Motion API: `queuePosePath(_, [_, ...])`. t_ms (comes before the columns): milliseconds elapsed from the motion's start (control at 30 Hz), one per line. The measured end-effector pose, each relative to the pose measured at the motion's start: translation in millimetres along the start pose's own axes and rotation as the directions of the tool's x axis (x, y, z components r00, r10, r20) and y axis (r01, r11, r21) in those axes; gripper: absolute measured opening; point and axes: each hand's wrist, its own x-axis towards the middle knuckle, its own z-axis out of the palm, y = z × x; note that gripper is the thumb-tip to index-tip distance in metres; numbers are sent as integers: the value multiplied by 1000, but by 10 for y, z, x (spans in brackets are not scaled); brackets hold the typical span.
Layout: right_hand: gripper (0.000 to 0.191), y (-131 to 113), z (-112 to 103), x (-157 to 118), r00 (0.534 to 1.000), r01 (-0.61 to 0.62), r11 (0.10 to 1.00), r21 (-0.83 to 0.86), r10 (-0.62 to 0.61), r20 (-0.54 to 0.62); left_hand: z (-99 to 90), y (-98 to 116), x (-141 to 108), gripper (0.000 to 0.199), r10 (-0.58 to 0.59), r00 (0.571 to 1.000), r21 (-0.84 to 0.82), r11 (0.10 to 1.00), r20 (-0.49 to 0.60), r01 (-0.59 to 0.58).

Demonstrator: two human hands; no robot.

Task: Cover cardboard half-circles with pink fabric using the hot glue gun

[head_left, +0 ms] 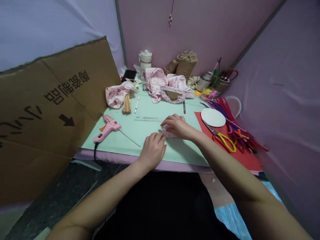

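Near the front middle of the pale green table sheet (125, 145), a small piece of pink patterned cloth (169, 134) lies mostly hidden under my fingers. My right hand (177, 126) is curled over it from above, with the fingers bent and pressed together. My left hand (153, 149) rests at the cloth's left end, fingers bent, its fingertips close to those of my right hand. Just behind the hands lies a clear ruler (147, 119). To the left is a pink glue gun (107, 127) with a white glue stick.
A large cardboard sheet (57, 106) stands at the left. Pink cloth (156, 81), a bottle (145, 63) and twine (186, 65) are at the back. Yellow-handled scissors (226, 141), a white disc (213, 117) and pipe cleaners (235, 125) lie at the right.
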Motion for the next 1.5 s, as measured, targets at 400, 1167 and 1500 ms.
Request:
queuePosePath(400, [20,-80,10,222,966,-2,978,-209,56,253,27,-17,-31,31,11,1000,4,1000,-8,-11])
queuePosePath(1167, [14,73,2,172,955,-213,975,-68,193,-223,-2,4,-23,36,0,998,89,996,60,-5])
queuePosePath(1500, [23,37,404,-906,904,-79,997,-4,70,-422,-81,30,203,48,-53,976,122,992,209,28])
